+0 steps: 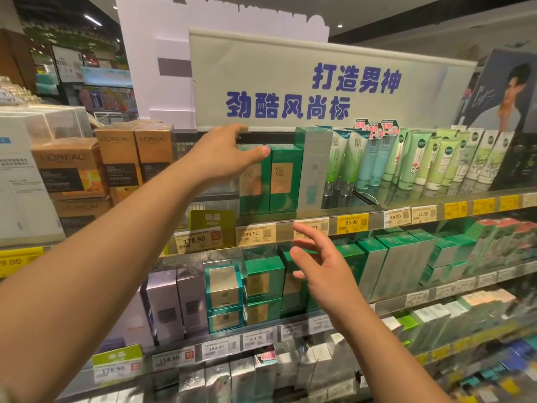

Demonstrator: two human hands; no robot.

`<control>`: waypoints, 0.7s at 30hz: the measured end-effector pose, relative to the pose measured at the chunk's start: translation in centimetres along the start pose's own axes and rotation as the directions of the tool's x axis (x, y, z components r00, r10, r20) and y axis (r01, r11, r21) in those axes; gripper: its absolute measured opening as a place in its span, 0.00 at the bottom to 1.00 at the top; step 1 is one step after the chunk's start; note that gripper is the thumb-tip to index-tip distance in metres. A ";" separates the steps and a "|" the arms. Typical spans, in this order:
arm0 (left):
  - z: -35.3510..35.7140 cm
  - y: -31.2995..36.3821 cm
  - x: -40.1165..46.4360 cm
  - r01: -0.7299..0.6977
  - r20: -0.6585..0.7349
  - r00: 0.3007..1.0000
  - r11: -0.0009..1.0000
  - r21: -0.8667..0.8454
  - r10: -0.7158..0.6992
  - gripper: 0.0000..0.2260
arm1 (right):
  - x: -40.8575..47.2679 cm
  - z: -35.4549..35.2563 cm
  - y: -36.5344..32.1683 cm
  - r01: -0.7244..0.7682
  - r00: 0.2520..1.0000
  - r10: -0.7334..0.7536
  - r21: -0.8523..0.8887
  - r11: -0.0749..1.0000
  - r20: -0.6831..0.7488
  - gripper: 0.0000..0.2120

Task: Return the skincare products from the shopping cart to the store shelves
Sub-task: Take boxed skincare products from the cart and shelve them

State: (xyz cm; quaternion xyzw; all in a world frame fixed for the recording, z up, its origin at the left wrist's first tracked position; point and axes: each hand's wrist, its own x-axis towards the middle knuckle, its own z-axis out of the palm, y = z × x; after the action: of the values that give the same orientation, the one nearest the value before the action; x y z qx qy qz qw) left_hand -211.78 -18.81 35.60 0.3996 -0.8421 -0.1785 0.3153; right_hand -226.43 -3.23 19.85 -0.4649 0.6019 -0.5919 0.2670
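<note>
My left hand (223, 154) reaches up to the top shelf (360, 221) and holds the upper part of a tall green box (254, 187). Its thumb lies across the box's front and its fingers reach over the top, behind it. The box stands upright on the shelf, beside a matching green box (284, 178) and a taller silver-green box (315, 167). My right hand (322, 271) hovers lower, in front of the second shelf (389, 305), with fingers spread and nothing in it. The shopping cart is out of view.
Green and blue tubes (406, 158) fill the right of the top shelf. Orange-brown boxes (122, 161) stack at the left. Green, silver and purple boxes (261, 283) crowd the second shelf. A white banner with blue lettering (313, 91) hangs just above the top shelf.
</note>
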 end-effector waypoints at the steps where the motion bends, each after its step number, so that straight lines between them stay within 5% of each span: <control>1: -0.1 0.3 -0.5 -0.017 -0.046 0.999 1.000 0.002 0.017 0.33 | -0.1 0.0 0.2 0.006 1.000 -0.006 0.006 1.000 -0.009 0.18; 5: -0.6 1.2 -3.4 -0.090 -0.129 0.989 0.990 -0.107 0.076 0.38 | -0.5 -0.3 1.0 0.023 0.997 -0.019 0.055 0.998 -0.073 0.16; 13: 2.4 1.0 -7.3 -0.215 -0.051 0.976 0.921 -0.326 0.210 0.50 | -2.9 -2.9 3.1 -0.006 0.989 0.019 0.089 0.996 -0.145 0.14; 21: 8.1 3.2 -8.0 -0.231 -0.015 0.964 0.805 -0.546 0.266 0.48 | -6.3 -9.1 5.3 -0.097 0.964 0.108 0.057 0.994 -0.244 0.13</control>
State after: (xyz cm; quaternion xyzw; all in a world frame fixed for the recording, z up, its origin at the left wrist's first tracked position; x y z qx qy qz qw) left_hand -215.24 -10.17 28.30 0.1745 -0.8110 -0.3792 0.4098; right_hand -233.01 5.79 14.72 -0.3500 0.6404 -0.6436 0.2307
